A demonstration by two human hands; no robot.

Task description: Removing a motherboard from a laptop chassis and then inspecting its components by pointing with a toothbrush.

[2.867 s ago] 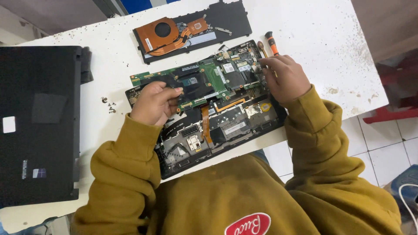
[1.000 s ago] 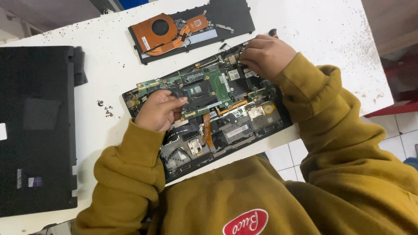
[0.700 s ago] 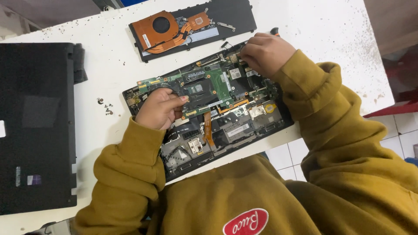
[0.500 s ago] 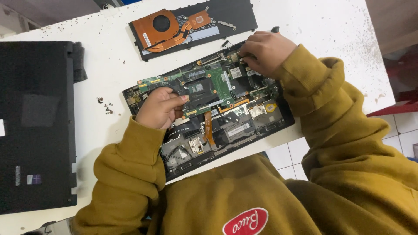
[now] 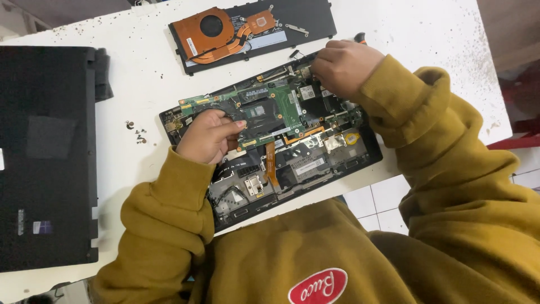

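Note:
An opened black laptop chassis [image 5: 360,155] lies bottom-up on the white table, its green motherboard [image 5: 287,107] exposed. My left hand [image 5: 208,135] rests on the left end of the motherboard, fingers curled over its edge beside the processor chip [image 5: 260,111]. My right hand [image 5: 343,65] is at the far right corner of the chassis, fingertips bunched together low over a small part; what they pinch is hidden. The black tip of a screwdriver [image 5: 360,38] pokes out behind that hand.
A black panel carrying a copper fan and heat pipe [image 5: 216,34] lies beyond the chassis. A closed black laptop [image 5: 45,152] fills the table's left side. Loose screws [image 5: 136,135] lie between them. The table edge [image 5: 500,121] and tiled floor are at right.
My right hand has moved from the chassis's right edge up to its far corner and stayed there. My left hand has kept its place on the motherboard.

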